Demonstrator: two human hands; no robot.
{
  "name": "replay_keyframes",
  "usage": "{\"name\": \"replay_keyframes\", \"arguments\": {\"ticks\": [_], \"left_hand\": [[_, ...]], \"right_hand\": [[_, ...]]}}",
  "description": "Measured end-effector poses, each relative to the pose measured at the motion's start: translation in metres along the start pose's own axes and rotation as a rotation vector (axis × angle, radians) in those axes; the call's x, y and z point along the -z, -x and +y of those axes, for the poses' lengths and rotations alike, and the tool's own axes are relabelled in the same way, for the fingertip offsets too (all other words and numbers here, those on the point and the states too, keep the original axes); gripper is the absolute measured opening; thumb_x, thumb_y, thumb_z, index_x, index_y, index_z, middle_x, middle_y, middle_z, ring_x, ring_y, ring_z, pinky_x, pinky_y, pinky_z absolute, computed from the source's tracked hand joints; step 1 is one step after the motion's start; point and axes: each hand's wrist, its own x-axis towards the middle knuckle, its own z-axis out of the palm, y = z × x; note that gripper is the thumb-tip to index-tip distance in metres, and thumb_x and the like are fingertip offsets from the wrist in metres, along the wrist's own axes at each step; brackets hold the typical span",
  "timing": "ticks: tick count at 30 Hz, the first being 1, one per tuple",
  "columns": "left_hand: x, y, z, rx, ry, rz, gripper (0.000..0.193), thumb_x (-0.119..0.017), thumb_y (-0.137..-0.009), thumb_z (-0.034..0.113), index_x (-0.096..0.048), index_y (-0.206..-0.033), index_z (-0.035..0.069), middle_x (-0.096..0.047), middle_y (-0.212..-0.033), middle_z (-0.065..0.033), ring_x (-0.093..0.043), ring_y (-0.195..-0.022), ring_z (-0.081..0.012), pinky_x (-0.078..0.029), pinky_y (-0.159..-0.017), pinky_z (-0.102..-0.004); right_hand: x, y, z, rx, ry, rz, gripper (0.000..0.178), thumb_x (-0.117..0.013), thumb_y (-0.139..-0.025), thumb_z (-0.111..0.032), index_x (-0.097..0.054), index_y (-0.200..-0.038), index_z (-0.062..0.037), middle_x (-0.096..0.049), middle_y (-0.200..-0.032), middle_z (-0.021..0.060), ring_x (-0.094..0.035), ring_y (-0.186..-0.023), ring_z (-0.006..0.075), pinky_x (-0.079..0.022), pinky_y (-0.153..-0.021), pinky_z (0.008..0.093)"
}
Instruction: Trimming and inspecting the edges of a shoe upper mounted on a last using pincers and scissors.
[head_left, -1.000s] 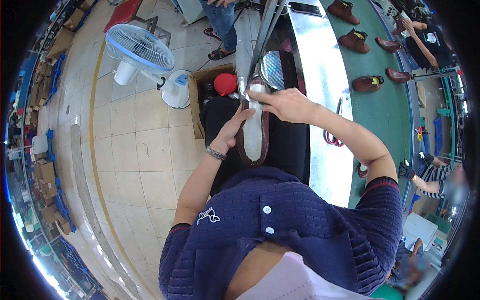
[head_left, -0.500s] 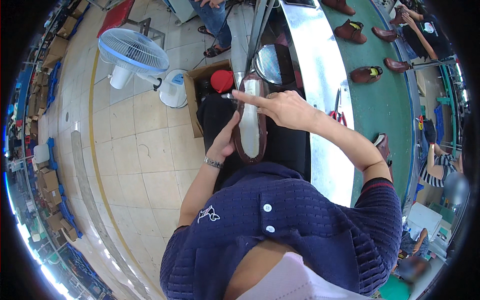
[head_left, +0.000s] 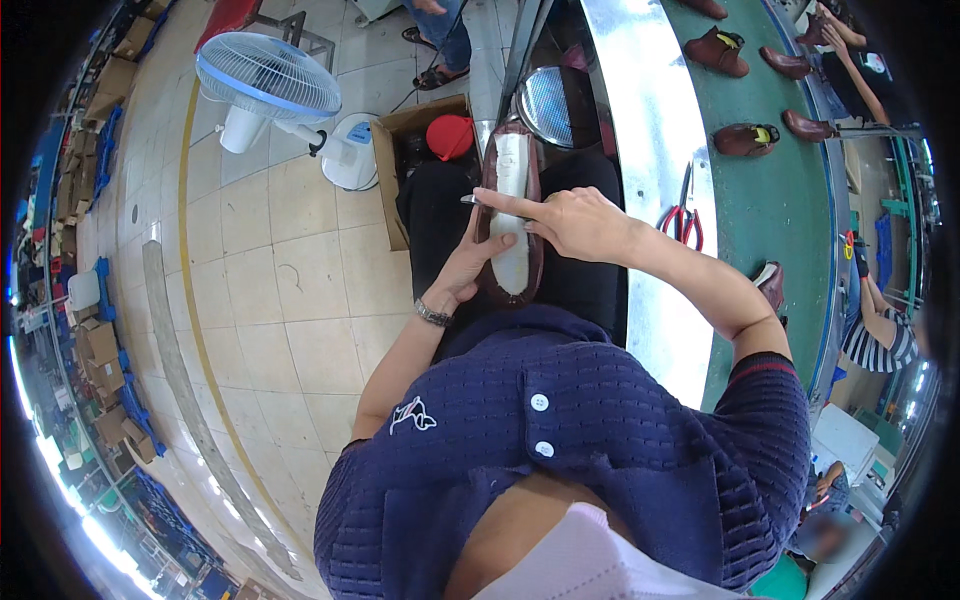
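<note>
A brown shoe lies sole up across my lap, toe and heel in line with my body. A long white insert covers the middle of its underside. My left hand grips the shoe from the left side, its thumb resting on the white surface. Over the shoe from the right comes my right hand, index finger stretched across the sole and the other fingers curled. Past that fingertip a small shiny metal tool sticks out at the shoe's left edge; the rest of it is hidden by the hand.
To my right runs a metal ledge with red-handled pliers on it. Beyond is a green conveyor carrying brown boots. Ahead stand a cardboard box with a red container, and a fan. Other people stand nearby.
My left thumb has moved from the shoe's side onto the white insert. My right hand has shifted slightly down along the sole, its index finger still stretched across it.
</note>
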Motion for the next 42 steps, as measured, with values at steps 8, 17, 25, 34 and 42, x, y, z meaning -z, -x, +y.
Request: {"name": "replay_keyframes", "arguments": {"ticks": [8,17,25,34,42], "left_hand": [[0.002,0.021,-0.011,0.118,-0.132,-0.102,0.045,-0.071,-0.076,0.013,-0.051,-0.115,0.003,-0.057,-0.107,-0.0043,-0.054,-0.098,-0.0128,-0.043,-0.086,-0.0263],[0.003,0.021,-0.019,0.097,-0.232,-0.133,0.031,-0.065,-0.082,0.015,-0.056,-0.108,-0.001,-0.060,-0.101,-0.0042,-0.056,-0.091,-0.0098,-0.046,-0.078,-0.0242],[0.000,0.020,-0.014,-0.001,-0.387,-0.234,0.028,-0.060,-0.086,0.018,-0.056,-0.107,-0.001,-0.058,-0.104,-0.0071,-0.057,-0.090,-0.0133,-0.046,-0.080,-0.0266],[0.019,0.005,-0.050,0.008,-0.388,-0.113,0.039,-0.071,-0.075,0.018,-0.056,-0.104,-0.003,-0.064,-0.092,-0.0096,-0.061,-0.083,-0.0149,-0.048,-0.075,-0.0283],[-0.076,-0.039,0.043,-0.866,-1.419,-0.157,0.047,-0.071,-0.068,0.028,-0.055,-0.102,0.001,-0.057,-0.101,-0.0162,-0.052,-0.097,-0.0303,-0.038,-0.088,-0.0376]], "right_hand": [[-0.008,0.010,-0.010,-0.012,-0.010,-0.042,0.074,-0.051,-0.082,-0.010,-0.013,-0.141,-0.0340,-0.056,-0.058,0.0124,-0.059,-0.050,0.0246,-0.048,-0.045,0.0338],[-0.013,0.023,-0.024,-0.032,0.043,-0.083,0.077,-0.052,-0.083,-0.013,-0.006,-0.140,-0.0400,-0.059,-0.065,0.0139,-0.062,-0.055,0.0263,-0.053,-0.051,0.0334],[-0.017,0.029,-0.031,0.031,-0.005,0.043,0.081,-0.055,-0.082,-0.014,-0.004,-0.141,-0.0332,-0.059,-0.061,0.0117,-0.062,-0.051,0.0231,-0.051,-0.045,0.0326],[-0.026,0.048,-0.026,-0.081,-0.121,-0.045,0.077,-0.050,-0.081,-0.009,-0.011,-0.139,-0.0418,-0.058,-0.077,0.0207,-0.062,-0.059,0.0328,-0.051,-0.053,0.0407],[-0.038,0.094,0.026,-0.614,-0.493,0.320,0.074,-0.049,-0.085,-0.004,-0.004,-0.143,-0.0176,-0.060,-0.063,0.0128,-0.061,-0.055,0.0276,-0.048,-0.056,0.0371]]}}
